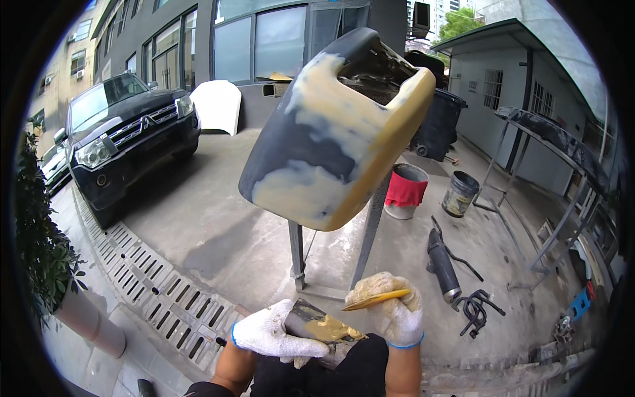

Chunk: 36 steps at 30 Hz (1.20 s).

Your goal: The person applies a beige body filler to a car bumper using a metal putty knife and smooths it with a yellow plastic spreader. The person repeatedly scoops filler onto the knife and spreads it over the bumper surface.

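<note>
In a white knit glove with a blue cuff, my left hand [271,332] is closed on a dark putty board [305,319] low in front of my lap. A lump of yellowish putty [336,328] lies smeared over the board. My right hand [397,312], its glove stained with putty, grips a yellow putty spreader [377,300] above and right of the board, apart from it. Beyond both hands a dark moulded panel [317,155], coated with tan filler in patches and down its right side, rests on a metal stand [297,255]. Neither hand touches the panel.
A black car [126,132] is parked at the left, near a slotted drain grate [155,298] and a potted plant [40,231]. To the right are a red-draped bucket [406,188], a dark bucket [461,193], a black cylinder [442,264], bent black tubing [475,311] and a metal rack [522,149].
</note>
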### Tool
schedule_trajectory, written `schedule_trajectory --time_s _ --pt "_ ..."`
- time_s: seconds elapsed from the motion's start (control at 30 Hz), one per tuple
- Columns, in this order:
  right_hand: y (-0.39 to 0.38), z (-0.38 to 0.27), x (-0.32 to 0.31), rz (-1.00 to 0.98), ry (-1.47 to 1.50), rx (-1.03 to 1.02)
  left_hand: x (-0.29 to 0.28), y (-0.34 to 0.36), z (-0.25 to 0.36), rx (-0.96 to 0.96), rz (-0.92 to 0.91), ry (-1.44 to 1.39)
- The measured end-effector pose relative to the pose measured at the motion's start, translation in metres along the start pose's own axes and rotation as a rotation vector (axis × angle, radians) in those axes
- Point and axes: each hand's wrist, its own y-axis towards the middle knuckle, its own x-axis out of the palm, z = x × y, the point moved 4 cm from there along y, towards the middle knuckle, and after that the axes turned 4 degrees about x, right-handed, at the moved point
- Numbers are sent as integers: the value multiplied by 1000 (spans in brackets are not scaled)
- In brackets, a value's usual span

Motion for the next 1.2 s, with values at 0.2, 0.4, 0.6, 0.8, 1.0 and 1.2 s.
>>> schedule_trajectory --time_s 0.2,0.4,0.6,0.8,1.0,1.2 --pt "29 0 5 -77 534 10 21 20 -14 -172 -247 -19" --pt "33 -2 15 -141 566 15 46 42 -12 -297 -416 79" --pt "29 11 19 -263 389 141 49 42 -17 -295 -490 16" --pt "25 47 -25 -148 44 332 23 25 -27 -21 -375 -174" --pt "59 33 -56 316 250 136 -27 -22 -29 475 171 -268" --pt "86 -25 -35 217 -250 -233 -41 -55 -70 383 480 -250"
